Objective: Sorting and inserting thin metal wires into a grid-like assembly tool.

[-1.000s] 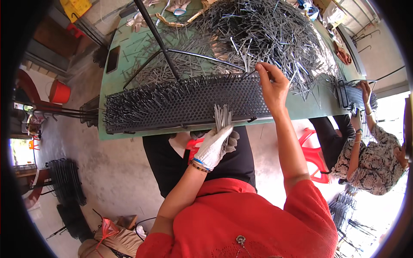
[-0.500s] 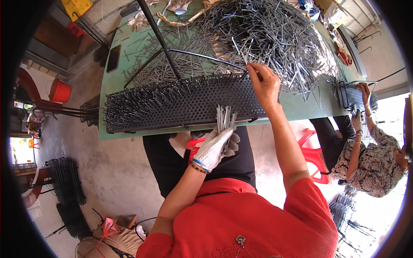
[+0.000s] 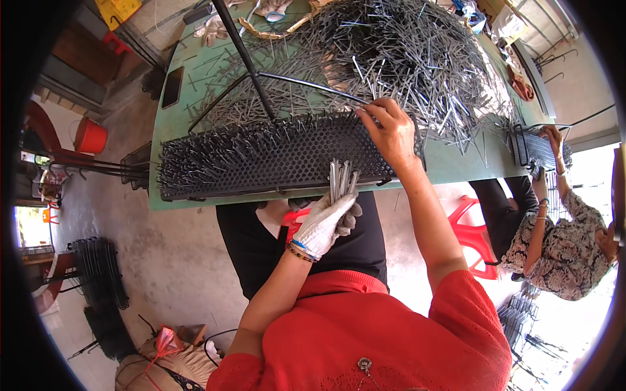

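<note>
My left hand (image 3: 328, 225), in a white work glove, is closed round a bundle of thin metal rods (image 3: 340, 179) that point up and away from me. Just beyond it lies a long black perforated rack (image 3: 306, 153) along the table's near edge. Its left part and far rows bristle with upright rods (image 3: 208, 153); bare holes show toward the right and front. My bare right hand (image 3: 393, 133) is over the rack's far right side, thumb and fingers pinched together at its far edge. Whatever is between those fingertips is too small to make out.
Loose rods form a big heap (image 3: 417, 58) on the green table (image 3: 176, 124) behind the rack. A black metal frame (image 3: 244, 52) rises over the rack. A phone (image 3: 172, 87) lies at the left. On the right, a co-worker (image 3: 561, 247) handles another rack (image 3: 531, 148) near a red stool (image 3: 473, 238).
My right hand has shifted slightly left along the rack's far edge. The left hand and its bundle stay nearly in place.
</note>
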`<act>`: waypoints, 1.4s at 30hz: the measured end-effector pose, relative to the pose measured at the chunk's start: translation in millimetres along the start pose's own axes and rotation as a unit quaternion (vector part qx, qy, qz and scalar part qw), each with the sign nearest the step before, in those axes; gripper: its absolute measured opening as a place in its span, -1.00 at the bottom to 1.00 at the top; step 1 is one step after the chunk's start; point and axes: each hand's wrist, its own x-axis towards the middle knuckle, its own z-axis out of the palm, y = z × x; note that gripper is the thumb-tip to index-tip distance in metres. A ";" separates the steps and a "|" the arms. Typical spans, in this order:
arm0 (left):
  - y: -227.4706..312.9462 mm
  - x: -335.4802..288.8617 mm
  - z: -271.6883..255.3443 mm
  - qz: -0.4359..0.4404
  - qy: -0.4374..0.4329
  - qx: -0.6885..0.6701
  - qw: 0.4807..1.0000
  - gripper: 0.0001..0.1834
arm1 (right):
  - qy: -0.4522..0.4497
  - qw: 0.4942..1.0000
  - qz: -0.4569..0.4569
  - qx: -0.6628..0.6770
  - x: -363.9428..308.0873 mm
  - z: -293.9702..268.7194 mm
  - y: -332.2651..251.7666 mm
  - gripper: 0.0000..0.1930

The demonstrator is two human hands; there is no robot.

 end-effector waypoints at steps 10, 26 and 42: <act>1.4 -1.3 4.5 0.046 -0.002 -0.026 0.999 -0.80 | -0.175 0.939 0.218 0.201 -13.5 -47.1 -41.7 -0.78; -5.3 3.8 1.8 0.055 0.040 -0.020 0.997 -0.79 | -0.024 0.874 0.409 0.262 -6.5 -59.7 -30.2 -0.80; -2.3 1.6 4.3 0.043 0.033 0.026 0.998 -0.81 | 0.048 0.964 0.235 0.118 0.0 -22.2 5.8 -0.85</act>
